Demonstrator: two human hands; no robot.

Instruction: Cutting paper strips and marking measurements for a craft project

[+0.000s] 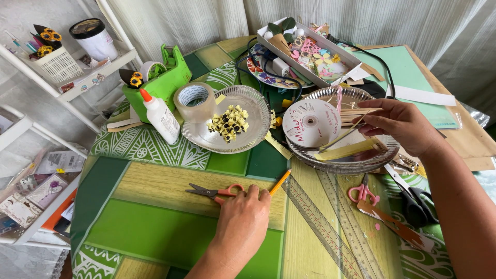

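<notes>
A round table (155,227) covered with a green patterned cloth carries everything, and on its far right side sits a foil plate (356,165) holding a white ribbon spool (310,123), wooden sticks and a strip of yellow paper (347,150). A second foil plate (248,129) of small yellow-and-black pieces lies to the left, beside a roll of clear tape (194,101), a glue bottle (161,118) and a green tape dispenser (164,77). Two clear rulers (330,227) run toward the near edge. The right hand (400,125) reaches over the right plate, palm down, fingertips pinched shut on a thin stick (345,135) — light and stiff, likely easy to snap, best gripped near its end as it is. The left hand (243,219) lies flat on the cloth with fingers loosely spread, touching the orange-handled scissors (216,192) without gripping them — rigid metal, safest taken by the handles. An orange pencil (279,182) rests just beside its fingertips.
</notes>
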